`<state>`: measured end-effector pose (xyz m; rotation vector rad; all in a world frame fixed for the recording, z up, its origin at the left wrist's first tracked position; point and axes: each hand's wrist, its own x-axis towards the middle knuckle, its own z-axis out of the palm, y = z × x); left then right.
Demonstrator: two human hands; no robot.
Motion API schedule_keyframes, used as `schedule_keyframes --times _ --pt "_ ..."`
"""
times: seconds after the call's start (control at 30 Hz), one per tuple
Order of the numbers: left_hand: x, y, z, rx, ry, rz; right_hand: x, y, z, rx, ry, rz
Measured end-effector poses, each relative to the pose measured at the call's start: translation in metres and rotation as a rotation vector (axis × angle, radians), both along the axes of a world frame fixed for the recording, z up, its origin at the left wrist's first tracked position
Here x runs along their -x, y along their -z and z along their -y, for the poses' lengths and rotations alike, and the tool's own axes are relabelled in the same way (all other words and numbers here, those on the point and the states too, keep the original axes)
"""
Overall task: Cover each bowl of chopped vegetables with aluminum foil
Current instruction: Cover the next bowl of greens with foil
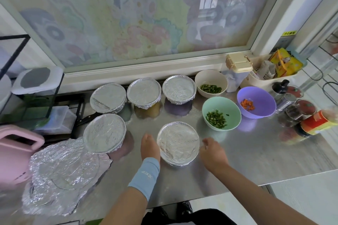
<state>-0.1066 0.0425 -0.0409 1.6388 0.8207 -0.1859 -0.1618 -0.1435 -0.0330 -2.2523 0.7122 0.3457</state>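
Note:
A foil-covered bowl [178,143] sits at the front middle of the steel counter. My left hand [149,147] rests flat against its left side, and my right hand [213,152] hovers just right of it with fingers loosely curled, holding nothing. Several other foil-covered bowls stand behind and to the left [104,133] [108,97] [144,92] [178,88]. Three bowls are uncovered: a cream bowl [210,78] with green pieces, a mint bowl [222,111] with green pieces, and a purple bowl [261,100] with chopped carrot. Crumpled foil sheets [60,173] lie at the front left.
A pink container [16,153] stands at the far left beside a black wire rack [36,97]. Jars, a shaker and a red-labelled bottle [311,124] crowd the right side. A cream tub of packets [270,71] and a lidded box [237,62] stand by the window sill.

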Motion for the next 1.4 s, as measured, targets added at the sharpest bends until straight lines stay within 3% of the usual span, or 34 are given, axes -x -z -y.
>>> schedule_keyframes --times 0.1,0.17,0.27,0.5,0.7,0.8,0.9,1.13,1.23,1.33,1.4 --pt "0.021 0.009 0.012 0.07 -0.059 -0.072 -0.015 -0.004 -0.002 -0.099 -0.018 0.03" --pt "0.031 0.014 0.023 0.251 -0.067 -0.128 -0.022 -0.006 -0.006 -0.188 -0.031 0.005" --pt "0.02 0.028 0.024 0.341 -0.058 -0.093 -0.024 -0.001 -0.011 -0.162 -0.046 0.007" --pt "0.0 -0.002 -0.013 -0.009 0.119 -0.002 -0.026 0.003 -0.01 -0.091 -0.043 -0.044" --pt "-0.031 0.001 -0.012 -0.409 0.694 0.285 -0.053 -0.002 -0.023 -0.014 -0.38 0.095" --pt "-0.047 0.009 -0.004 -0.587 0.932 0.223 -0.071 0.002 -0.034 0.066 -0.551 0.127" --pt "-0.045 0.022 -0.005 -0.574 0.988 0.198 -0.089 0.009 -0.038 0.117 -0.658 0.089" --pt "-0.045 0.029 -0.012 -0.493 0.878 0.298 -0.097 0.017 -0.031 0.207 -0.727 0.024" --pt "-0.03 0.025 -0.019 -0.439 0.586 0.286 -0.099 0.013 -0.027 0.203 -0.73 -0.009" --pt "0.004 0.025 -0.02 -0.145 0.184 0.073 -0.098 0.01 -0.026 0.199 -0.712 -0.02" --pt "0.024 0.023 -0.014 0.008 0.095 -0.033 -0.096 0.011 -0.028 0.191 -0.687 -0.022"
